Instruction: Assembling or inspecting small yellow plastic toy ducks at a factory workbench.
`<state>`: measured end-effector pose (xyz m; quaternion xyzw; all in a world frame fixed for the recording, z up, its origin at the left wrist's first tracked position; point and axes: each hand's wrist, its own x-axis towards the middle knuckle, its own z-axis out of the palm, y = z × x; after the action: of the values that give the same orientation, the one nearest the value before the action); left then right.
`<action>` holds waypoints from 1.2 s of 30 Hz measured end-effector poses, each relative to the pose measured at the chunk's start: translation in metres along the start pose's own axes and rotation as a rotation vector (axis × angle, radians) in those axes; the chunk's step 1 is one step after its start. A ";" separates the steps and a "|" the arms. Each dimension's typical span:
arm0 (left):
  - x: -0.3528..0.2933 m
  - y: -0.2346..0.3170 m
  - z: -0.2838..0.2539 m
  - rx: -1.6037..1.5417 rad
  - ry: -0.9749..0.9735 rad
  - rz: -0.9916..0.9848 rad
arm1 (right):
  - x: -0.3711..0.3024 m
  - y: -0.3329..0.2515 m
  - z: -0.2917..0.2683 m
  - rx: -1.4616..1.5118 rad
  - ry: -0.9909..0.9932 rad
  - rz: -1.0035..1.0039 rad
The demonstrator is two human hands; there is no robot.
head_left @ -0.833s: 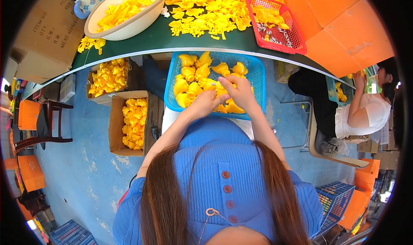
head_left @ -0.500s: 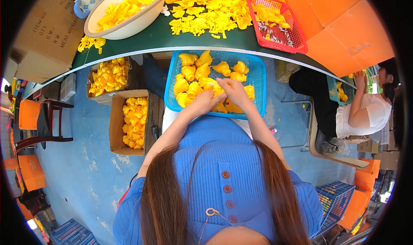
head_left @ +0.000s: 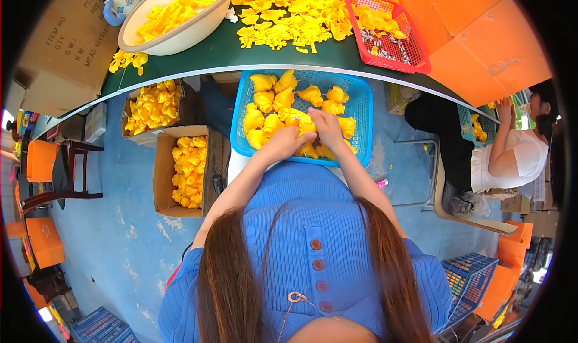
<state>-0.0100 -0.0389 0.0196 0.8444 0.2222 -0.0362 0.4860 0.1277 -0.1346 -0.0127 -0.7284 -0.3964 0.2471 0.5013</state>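
A light-blue mesh basket [head_left: 363, 119] sits in front of my body, just below the table edge, with several glossy yellow moulded plastic pieces [head_left: 264, 101] in it. Over its near half, both hands are close together at one yellow piece [head_left: 306, 125]. My left hand [head_left: 285, 143] is closed around the piece's near side, the thumb toward the right. On the other side, my right hand [head_left: 327, 130] presses its bent fingers against the same piece. The hands partly cover the piece, so its full shape is hidden.
Flat yellow pieces [head_left: 295, 18] cover the green table [head_left: 208, 64], beside a cream basin [head_left: 174, 45] and a red basket [head_left: 415, 62] with small metallic parts. Cardboard boxes of yellow pieces [head_left: 189, 173] stand on the floor at left. Another person [head_left: 512, 156] sits at right.
My right hand has shifted slightly right, its fingers now pointing more upward, and more of the yellow piece shows between the hands. My left hand stays nearly still.
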 end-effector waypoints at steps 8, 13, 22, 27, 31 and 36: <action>0.001 0.003 0.000 0.029 -0.023 -0.008 | 0.002 0.001 0.002 0.149 0.087 -0.062; -0.003 0.006 -0.003 -0.275 -0.044 -0.032 | 0.005 -0.003 -0.004 0.356 0.038 0.103; 0.004 -0.003 -0.006 -0.642 0.034 -0.015 | 0.007 -0.004 -0.008 0.528 0.241 0.189; 0.004 -0.004 0.003 -0.531 -0.001 -0.010 | 0.000 -0.002 0.005 0.031 0.271 -0.152; 0.006 -0.009 0.005 -0.423 -0.016 0.005 | -0.003 -0.009 0.005 -0.143 0.190 -0.193; 0.005 -0.007 0.004 -0.394 -0.009 0.019 | 0.000 -0.005 0.004 -0.199 0.218 -0.196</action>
<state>-0.0079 -0.0372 0.0107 0.7349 0.2148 0.0085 0.6432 0.1223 -0.1315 -0.0096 -0.7548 -0.4312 0.0762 0.4884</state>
